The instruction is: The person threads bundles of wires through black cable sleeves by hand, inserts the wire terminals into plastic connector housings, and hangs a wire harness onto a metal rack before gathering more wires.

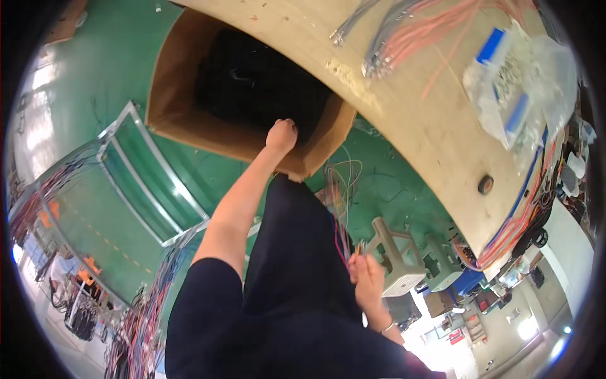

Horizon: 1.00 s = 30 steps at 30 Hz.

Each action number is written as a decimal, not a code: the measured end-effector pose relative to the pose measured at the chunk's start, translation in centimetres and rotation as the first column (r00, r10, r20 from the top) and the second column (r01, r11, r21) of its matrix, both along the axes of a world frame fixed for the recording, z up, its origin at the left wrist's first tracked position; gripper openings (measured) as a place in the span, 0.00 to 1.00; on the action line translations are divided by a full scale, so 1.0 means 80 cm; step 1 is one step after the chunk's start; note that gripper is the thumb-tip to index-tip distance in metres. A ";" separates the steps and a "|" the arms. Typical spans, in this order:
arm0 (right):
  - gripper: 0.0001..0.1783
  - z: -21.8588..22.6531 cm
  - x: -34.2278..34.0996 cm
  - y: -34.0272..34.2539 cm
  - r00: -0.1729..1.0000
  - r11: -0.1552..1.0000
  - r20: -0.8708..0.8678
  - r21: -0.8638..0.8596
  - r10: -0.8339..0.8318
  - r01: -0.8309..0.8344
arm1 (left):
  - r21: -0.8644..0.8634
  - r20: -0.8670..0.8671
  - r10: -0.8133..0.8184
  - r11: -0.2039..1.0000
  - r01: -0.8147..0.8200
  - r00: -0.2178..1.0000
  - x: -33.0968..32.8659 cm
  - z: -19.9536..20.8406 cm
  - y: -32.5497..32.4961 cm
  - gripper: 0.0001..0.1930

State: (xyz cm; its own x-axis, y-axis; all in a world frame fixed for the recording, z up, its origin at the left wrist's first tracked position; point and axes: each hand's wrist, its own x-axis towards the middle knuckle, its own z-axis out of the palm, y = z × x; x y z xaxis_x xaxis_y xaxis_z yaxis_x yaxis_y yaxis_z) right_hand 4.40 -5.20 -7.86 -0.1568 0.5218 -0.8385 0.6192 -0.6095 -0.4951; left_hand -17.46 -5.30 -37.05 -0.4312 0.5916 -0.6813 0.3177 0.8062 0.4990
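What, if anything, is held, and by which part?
The right hand holds coloured wires near one end; whether the left hand holds anything cannot be told.

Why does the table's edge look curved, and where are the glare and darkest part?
Head view: wide fisheye lens bends the table; head view: glare washes out the lower right, and the metal frame glints; head view: the box is near black inside.

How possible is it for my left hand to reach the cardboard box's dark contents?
Probably yes: the left hand is at the open cardboard box, with nothing visible blocking its dark contents.
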 end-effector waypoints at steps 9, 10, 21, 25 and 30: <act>0.12 -0.028 -0.003 -0.013 0.976 0.975 -0.022 -0.054 -0.218 0.216 | -0.065 -0.123 -0.191 0.981 0.184 0.974 0.060 -0.223 0.022 0.18; 0.12 -0.027 -0.004 -0.011 0.974 0.973 -0.033 -0.067 -0.224 0.222 | -0.120 -0.144 -0.143 0.985 0.127 0.979 0.048 -0.229 0.022 0.15; 0.12 0.022 -0.025 0.017 0.988 0.991 -0.157 0.132 0.002 0.019 | 0.376 0.558 0.522 0.534 -0.757 0.646 -0.075 0.209 -0.006 0.09; 0.13 0.077 -0.048 0.048 0.966 0.968 -0.225 0.241 0.130 -0.074 | 0.429 0.755 0.294 0.453 -0.781 0.585 -0.039 0.348 -0.016 0.14; 0.15 0.155 -0.034 0.074 0.854 0.951 -0.509 0.304 0.111 0.057 | 0.769 0.592 -0.074 0.350 -0.535 0.803 -0.044 0.463 -0.028 0.14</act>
State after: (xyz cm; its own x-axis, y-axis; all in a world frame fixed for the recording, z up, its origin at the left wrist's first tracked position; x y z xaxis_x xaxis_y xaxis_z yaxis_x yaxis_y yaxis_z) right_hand 1.67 0.73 4.57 -0.5380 0.7208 -0.4369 0.2376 -0.3676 -0.8991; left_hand -21.00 -7.55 -0.05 -0.4830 0.8749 0.0355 -0.3076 -0.2074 0.9286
